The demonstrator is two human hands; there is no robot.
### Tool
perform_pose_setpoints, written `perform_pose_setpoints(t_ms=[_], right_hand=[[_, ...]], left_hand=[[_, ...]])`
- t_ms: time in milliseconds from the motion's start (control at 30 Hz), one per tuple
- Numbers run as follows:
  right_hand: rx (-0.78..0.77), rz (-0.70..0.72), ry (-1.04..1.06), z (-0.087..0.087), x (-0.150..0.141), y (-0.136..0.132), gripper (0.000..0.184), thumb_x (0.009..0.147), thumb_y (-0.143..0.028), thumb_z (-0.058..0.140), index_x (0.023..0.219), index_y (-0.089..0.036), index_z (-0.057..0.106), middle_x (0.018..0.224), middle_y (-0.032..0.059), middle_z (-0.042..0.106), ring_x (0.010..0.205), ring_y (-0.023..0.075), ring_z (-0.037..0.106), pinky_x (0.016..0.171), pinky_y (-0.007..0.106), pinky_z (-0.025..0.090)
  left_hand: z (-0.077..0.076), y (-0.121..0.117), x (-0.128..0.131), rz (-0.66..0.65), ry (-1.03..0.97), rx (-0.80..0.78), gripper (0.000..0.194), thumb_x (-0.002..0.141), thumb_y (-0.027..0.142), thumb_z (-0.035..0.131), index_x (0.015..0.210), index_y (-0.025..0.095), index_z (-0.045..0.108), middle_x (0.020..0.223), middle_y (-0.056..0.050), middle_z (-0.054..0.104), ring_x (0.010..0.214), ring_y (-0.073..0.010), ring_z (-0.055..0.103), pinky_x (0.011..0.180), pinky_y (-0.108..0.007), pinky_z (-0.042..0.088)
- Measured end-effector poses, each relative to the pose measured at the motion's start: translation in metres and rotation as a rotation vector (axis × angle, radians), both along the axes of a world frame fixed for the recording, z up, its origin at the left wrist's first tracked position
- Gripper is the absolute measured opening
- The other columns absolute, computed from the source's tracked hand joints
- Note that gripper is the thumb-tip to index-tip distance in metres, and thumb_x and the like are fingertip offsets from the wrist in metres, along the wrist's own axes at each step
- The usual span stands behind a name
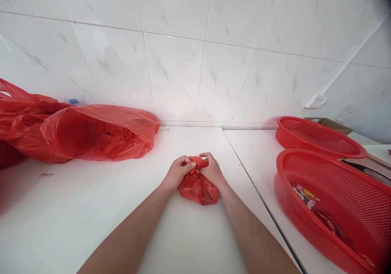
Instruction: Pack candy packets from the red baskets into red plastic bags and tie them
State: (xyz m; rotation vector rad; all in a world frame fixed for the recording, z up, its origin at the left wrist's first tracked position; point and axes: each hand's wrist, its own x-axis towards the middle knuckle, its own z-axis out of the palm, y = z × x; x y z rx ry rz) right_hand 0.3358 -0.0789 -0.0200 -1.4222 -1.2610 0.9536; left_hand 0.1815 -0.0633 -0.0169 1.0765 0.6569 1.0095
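Observation:
A small red plastic bag (200, 190) rests on the white table in front of me, its thin film showing darker contents that I cannot make out. My left hand (180, 171) pinches the gathered top of the bag from the left, thumb pressed against the film. On the other side, my right hand (213, 171) grips the twisted top too, with its index finger curled over. Between the two hands the bag's neck is bunched and looped, partly hidden by the fingers.
Large red plastic bags (106, 133) lie at the left by the tiled wall. To the right, a red mesh basket (285, 184) holds printed packets, with a second red basket (282, 137) behind it. A seam (256, 188) runs between the tables. A socket (317, 101) is on the wall.

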Motion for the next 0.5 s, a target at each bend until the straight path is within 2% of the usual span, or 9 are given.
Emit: perform_pose_setpoints(t_ms=[100,200,333,433,500], right_hand=[[0.020,-0.094,-0.061,-0.006,-0.001,0.004,0.017,0.065,-0.020,0.053,0.081,-0.023,0.058,0.071,-0.0027,0.060,0.065,0.0150,0.053,0.059,0.028,0.042],[0.032,-0.059,-0.051,-0.006,0.002,0.005,0.018,0.063,-0.016,0.048,0.076,-0.023,0.059,0.077,-0.0021,0.063,0.071,0.0154,0.055,0.063,0.028,0.042],[0.011,0.097,0.014,0.004,0.007,-0.001,0.028,0.063,-0.015,0.048,0.086,-0.023,0.062,0.081,-0.0020,0.065,0.070,0.0149,0.057,0.064,0.028,0.045],[-0.035,0.292,0.166,0.012,0.009,-0.007,0.033,0.069,-0.022,0.055,0.102,-0.025,0.060,0.096,0.0003,0.066,0.083,0.0169,0.060,0.072,0.030,0.049],[-0.079,0.346,0.239,0.013,0.008,-0.007,0.035,0.070,-0.027,0.062,0.105,-0.025,0.059,0.102,0.0022,0.065,0.088,0.0185,0.061,0.075,0.032,0.049]], left_hand=[[0.002,-0.004,0.004,-0.016,0.124,0.074,0.026,0.074,0.034,0.068,0.068,0.018,0.048,0.065,0.004,0.055,0.058,-0.0089,0.050,0.058,-0.023,0.040],[0.002,-0.006,0.008,0.073,0.332,0.172,0.023,0.074,0.030,0.064,0.066,0.019,0.045,0.066,0.004,0.054,0.060,-0.0106,0.051,0.059,-0.025,0.042],[-0.003,-0.005,0.011,0.274,0.577,0.287,0.011,0.071,0.020,0.057,0.067,0.020,0.047,0.072,0.003,0.052,0.064,-0.0116,0.050,0.059,-0.025,0.040],[-0.006,-0.003,0.011,0.341,0.607,0.313,0.011,0.070,0.018,0.054,0.064,0.020,0.045,0.075,0.002,0.050,0.066,-0.0124,0.048,0.059,-0.025,0.039],[-0.006,-0.002,0.009,0.361,0.620,0.343,0.013,0.070,0.018,0.054,0.062,0.020,0.044,0.076,0.002,0.049,0.068,-0.0129,0.048,0.060,-0.026,0.039]])
